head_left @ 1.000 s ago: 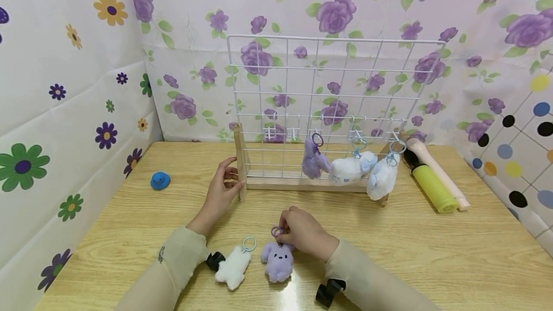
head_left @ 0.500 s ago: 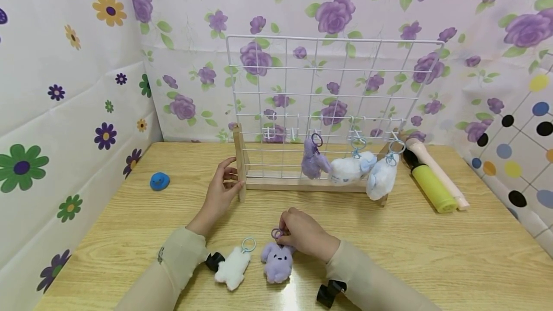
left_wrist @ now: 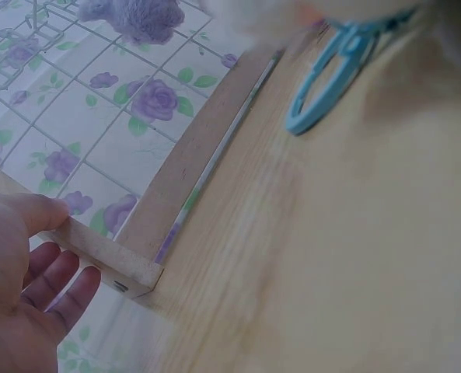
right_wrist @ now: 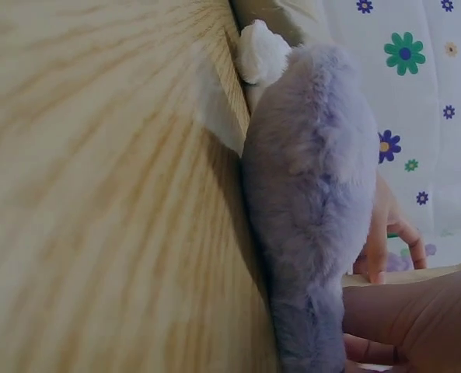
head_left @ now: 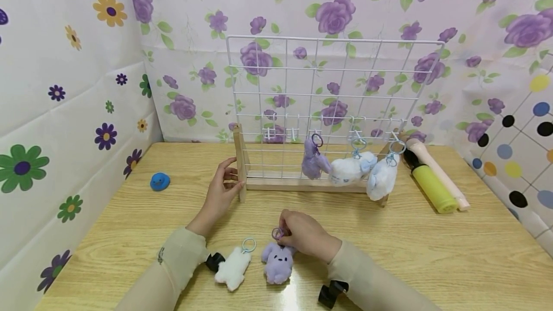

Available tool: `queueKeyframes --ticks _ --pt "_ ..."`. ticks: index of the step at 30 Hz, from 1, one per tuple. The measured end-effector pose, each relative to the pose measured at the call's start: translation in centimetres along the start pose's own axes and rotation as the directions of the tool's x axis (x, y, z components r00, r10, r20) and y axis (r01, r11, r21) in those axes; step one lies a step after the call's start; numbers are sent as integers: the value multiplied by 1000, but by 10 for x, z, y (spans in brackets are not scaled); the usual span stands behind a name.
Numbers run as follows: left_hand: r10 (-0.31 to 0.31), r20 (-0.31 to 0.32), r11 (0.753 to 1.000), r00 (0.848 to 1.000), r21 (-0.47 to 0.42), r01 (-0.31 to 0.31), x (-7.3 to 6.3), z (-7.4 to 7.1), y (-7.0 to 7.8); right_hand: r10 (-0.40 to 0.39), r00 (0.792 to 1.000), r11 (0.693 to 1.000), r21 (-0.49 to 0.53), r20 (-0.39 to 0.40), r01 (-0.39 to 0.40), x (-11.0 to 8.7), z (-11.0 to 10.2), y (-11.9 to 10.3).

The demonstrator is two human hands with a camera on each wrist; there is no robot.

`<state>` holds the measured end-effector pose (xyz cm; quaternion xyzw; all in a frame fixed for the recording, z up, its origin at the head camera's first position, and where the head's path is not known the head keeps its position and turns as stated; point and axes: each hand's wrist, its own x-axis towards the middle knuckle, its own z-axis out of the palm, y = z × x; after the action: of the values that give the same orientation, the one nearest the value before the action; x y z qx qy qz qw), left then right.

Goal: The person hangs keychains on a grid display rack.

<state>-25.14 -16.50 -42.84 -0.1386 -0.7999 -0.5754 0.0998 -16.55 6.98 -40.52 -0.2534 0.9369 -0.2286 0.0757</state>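
A white wire grid rack on a wooden stand [head_left: 298, 185] stands at the back of the table. Its left wooden post [head_left: 240, 167] is held by my left hand [head_left: 221, 188], thumb on the near side and fingers behind; the left wrist view shows the thumb against the post's edge. In front of the rack, my right hand [head_left: 308, 236] pinches the purple ring [head_left: 277, 233] of a purple plush keychain [head_left: 278, 265], which lies face up. The plush body [right_wrist: 312, 171] fills much of the right wrist view and hides some fingers. Left of it lies a white plush keychain [head_left: 234, 268] with a blue ring.
From the rack's hooks hang a purple plush [head_left: 313, 160] and two white-and-blue ones, in the middle [head_left: 347, 171] and at the right [head_left: 382, 180]. A blue duck figure [head_left: 160, 181] sits at left. A yellow-green hand pump [head_left: 434, 188] and a pale pink tube [head_left: 445, 179] lie at right.
My right hand has shifted very slightly down and to the right in the head view, still pinching the ring. The left hand and the rack stay in place.
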Motion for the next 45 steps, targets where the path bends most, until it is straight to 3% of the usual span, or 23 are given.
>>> queueKeyframes --ticks 6,17,30,37,45 --pt "4 0 1000 1000 1 -4 0 0 0 -25 1000 991 132 0 24 0 -1 7" --pt "7 2 1000 1000 0 -7 0 0 -1 -42 999 974 224 -20 45 -3 -11 9" --pt "-28 22 1000 999 14 27 2 1 0 -103 994 979 173 -27 107 -13 -34 3" --pt "-3 9 1000 1000 9 3 1 0 0 -145 989 969 201 -21 146 -23 -56 -5" --pt "12 4 1000 1000 10 -12 0 0 -1 -187 979 975 108 -83 196 -25 -74 -12"
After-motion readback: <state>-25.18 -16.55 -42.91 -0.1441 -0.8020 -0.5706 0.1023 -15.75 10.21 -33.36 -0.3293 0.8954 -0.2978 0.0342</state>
